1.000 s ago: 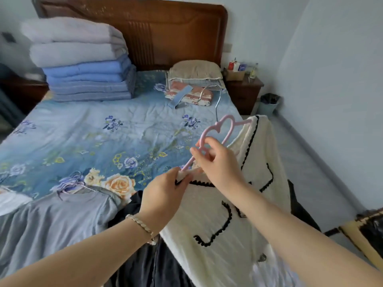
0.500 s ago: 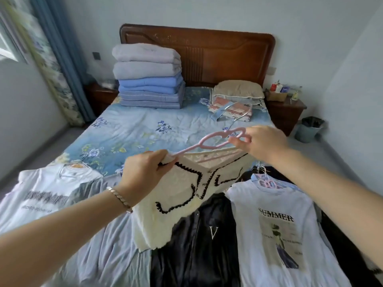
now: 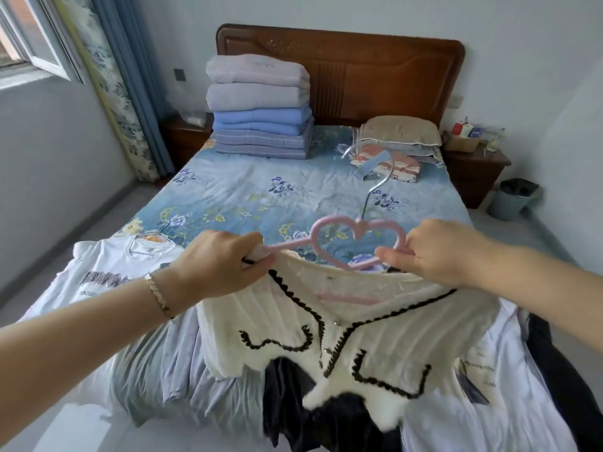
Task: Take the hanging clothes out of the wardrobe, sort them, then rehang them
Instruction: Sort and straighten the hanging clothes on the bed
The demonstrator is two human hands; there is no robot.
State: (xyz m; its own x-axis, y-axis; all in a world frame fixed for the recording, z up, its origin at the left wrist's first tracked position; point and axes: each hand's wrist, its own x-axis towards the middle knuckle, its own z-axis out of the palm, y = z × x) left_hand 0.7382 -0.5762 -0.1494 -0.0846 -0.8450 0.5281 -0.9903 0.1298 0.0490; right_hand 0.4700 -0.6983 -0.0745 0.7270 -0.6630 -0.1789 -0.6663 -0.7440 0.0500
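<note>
holding a cream cardigan (image 3: 359, 327) with black scalloped trim up over the near end of the bed (image 3: 248, 197), spread front-up between both hands. pinching the cardigan's left shoulder, together with the left arm of a pink hanger (image 3: 359, 231), in the left hand (image 3: 222, 265), fingers curled under and thumb on top (beaded bracelet (image 3: 156, 295) on that wrist). gripping the right side of the hanger's heart-shaped loop with the right hand (image 3: 437, 252), thumb and forefinger closed on the pink bar just at the neckline. showing the hanger's lower bar faintly through the knit below the collar; pointing its metal hook (image 3: 378, 187) away, toward the far end of the bed.

laid across the near edge of the bed, under and around the cardigan: at near left a white t-shirt (image 3: 107, 272) with dark lettering, next to it a grey-blue striped garment (image 3: 182, 380), then a dark garment (image 3: 293, 402) partly beneath the cardigan's hem, and at near right another white printed t-shirt (image 3: 483, 402).

farther back on the floral blue sheet, at far left a tall stack of folded quilts (image 3: 261, 106) against the wooden headboard (image 3: 359, 70), at far right a pillow (image 3: 399, 132) on folded bedding. beside the bed at far right a nightstand (image 3: 473, 168) with items too small to make out, and a bin (image 3: 515, 197) on the floor; at far left blue curtains (image 3: 130, 76) by a window (image 3: 29, 44).
</note>
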